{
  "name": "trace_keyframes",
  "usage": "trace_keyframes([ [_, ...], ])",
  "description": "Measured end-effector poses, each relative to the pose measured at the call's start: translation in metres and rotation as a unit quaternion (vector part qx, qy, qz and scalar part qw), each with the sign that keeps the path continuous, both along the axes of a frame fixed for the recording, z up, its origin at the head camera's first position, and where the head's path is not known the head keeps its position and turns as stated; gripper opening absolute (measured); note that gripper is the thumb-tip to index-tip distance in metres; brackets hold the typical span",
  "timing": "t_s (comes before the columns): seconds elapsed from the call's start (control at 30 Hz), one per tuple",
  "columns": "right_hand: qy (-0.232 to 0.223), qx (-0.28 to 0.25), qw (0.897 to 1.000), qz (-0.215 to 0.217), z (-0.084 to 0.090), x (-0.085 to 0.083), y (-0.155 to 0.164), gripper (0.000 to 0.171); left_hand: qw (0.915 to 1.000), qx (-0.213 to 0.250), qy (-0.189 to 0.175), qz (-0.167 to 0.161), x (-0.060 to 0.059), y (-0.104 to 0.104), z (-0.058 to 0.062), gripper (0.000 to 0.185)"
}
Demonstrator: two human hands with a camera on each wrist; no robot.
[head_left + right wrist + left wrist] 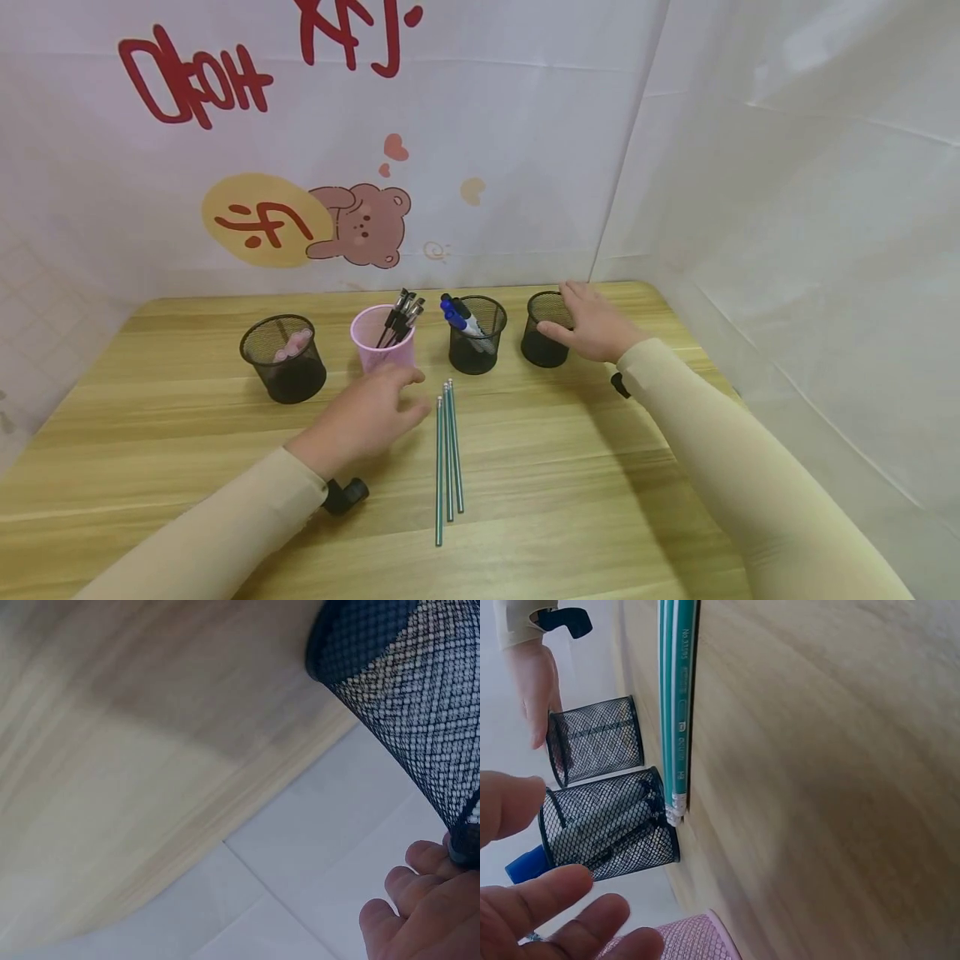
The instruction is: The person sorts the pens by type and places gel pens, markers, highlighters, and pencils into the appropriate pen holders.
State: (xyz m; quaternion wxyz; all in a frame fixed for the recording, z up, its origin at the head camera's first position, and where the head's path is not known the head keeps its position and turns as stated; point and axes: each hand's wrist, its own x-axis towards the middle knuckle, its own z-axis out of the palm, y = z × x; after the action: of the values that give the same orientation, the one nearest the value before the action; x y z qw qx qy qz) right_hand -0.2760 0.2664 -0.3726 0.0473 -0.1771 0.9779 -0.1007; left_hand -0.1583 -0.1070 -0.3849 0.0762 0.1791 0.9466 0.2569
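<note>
My left hand (367, 412) hovers over the table before the pink mesh cup (390, 357), fingers spread and loosely bent, holding nothing. To its right lie three teal pencils (449, 458) side by side, erasers toward the cups; their printed sides show closely in the left wrist view (681, 697). At the back right, my right hand (596, 323) grips the rim of a black mesh pen cup (542, 350), thumb in front and fingers behind. Fingertips (401, 889) appear by that rim in the right wrist view; the thumb is hidden there.
Black pens (405, 315) stand in the pink cup. The middle black mesh cup (474, 358) holds markers with blue and black caps. Pink items (295, 343) lie in the left black cup (296, 387). White printed curtains (517, 167) border the wooden table (562, 517).
</note>
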Motion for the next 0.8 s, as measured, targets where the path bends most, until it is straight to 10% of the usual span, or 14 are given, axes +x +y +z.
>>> trace_keyframes([
  [0.8,0.018,-0.043,0.999,-0.001,-0.009,0.001,-0.004,0.098,0.9919,-0.111,-0.047,-0.040,-0.012,0.030,-0.012,0.068],
])
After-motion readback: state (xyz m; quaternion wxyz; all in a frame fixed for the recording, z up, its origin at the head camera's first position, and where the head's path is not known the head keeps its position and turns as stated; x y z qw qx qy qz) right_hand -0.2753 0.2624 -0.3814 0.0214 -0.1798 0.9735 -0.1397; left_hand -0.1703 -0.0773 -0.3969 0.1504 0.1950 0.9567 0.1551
